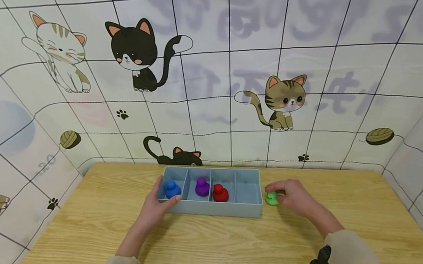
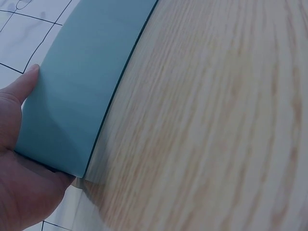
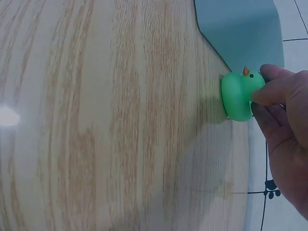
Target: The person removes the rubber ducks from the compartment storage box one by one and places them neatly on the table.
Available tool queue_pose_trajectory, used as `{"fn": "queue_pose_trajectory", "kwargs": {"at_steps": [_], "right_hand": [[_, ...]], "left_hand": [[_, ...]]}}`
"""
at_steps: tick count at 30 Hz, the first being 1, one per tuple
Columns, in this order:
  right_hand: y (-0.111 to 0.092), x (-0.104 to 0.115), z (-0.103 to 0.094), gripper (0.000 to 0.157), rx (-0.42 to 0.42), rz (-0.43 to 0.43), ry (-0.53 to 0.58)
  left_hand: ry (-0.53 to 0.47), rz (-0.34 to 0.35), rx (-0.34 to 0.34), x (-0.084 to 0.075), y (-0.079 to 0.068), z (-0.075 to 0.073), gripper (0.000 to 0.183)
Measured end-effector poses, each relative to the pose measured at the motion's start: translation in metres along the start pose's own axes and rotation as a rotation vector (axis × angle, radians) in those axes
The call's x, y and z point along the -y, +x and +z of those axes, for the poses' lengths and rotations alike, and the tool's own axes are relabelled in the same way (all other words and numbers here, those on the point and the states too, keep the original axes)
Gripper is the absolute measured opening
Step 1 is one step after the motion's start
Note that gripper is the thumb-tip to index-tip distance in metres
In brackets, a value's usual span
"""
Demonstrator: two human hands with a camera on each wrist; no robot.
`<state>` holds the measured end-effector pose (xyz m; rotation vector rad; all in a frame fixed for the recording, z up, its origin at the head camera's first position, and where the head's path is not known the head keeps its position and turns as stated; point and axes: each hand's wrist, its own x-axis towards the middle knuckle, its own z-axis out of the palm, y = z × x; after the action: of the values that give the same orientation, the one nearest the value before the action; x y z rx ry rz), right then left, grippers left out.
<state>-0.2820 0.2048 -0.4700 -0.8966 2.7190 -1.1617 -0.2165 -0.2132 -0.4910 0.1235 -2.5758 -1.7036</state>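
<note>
A long blue-grey divided tray (image 1: 219, 209) lies on the wooden table near the wall. Its left end is gripped by my left hand (image 1: 155, 207), thumb over the front rim and fingers along the end wall. From left to right its compartments hold a blue rubber duck (image 1: 172, 189), a purple duck (image 1: 202, 187) and a red duck (image 1: 220, 193); the rightmost compartment (image 1: 247, 192) is bare. Just beyond the tray's right end, my right hand (image 1: 296, 197) pinches a green rubber duck (image 3: 237, 96) by its head, its base at the tabletop.
The wooden table (image 1: 207, 254) meets a wall (image 1: 216, 57) printed with cartoon cats and grid lines, close behind the tray. Black wrist cameras sit on both sleeves.
</note>
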Motion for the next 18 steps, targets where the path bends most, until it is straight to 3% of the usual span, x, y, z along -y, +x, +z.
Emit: {"fn": "queue_pose_trajectory", "kwargs": {"at_steps": [8, 12, 18], "right_hand": [[-0.009, 0.006, 0.003, 0.047, -0.084, 0.13, 0.029], [-0.01, 0.009, 0.008, 0.043, -0.108, 0.157, 0.011], [-0.008, 0.009, 0.013, 0.029, -0.125, 0.119, -0.027]], "left_hand": [[-0.008, 0.003, -0.007, -0.001, 0.0, 0.0, 0.1], [0.0, 0.006, -0.006, -0.001, 0.001, -0.001, 0.1], [-0.01, -0.005, 0.003, -0.001, 0.001, 0.0, 0.101]]}}
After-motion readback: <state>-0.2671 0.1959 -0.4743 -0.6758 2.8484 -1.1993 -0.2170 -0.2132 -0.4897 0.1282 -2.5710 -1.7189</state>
